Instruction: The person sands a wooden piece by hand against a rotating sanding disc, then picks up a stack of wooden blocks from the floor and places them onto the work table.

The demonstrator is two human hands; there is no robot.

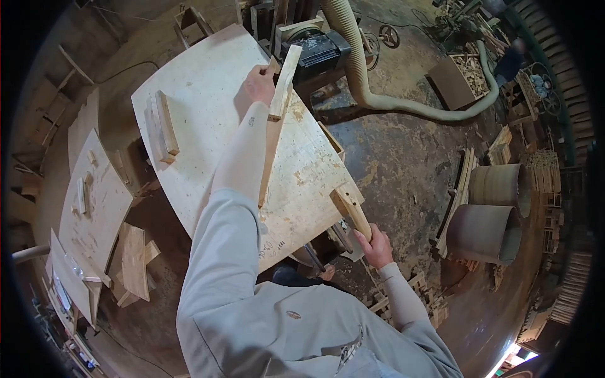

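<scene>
I stand in a woodworking shop: a big plywood table [208, 120] strewn with sawdust, a dust-extraction hose [378, 94] snaking over the dirty floor [403, 157], a motor-driven machine [315, 50], stacked timber offcuts [501, 146] and crates of scrap wood [469, 66].

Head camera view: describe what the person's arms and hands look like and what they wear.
Both arms are covered by long, loose, pale grey sleeves that end at the wrists. The left hand and right hand are bare, without gloves. A small dark mark shows on the left forearm.
</scene>
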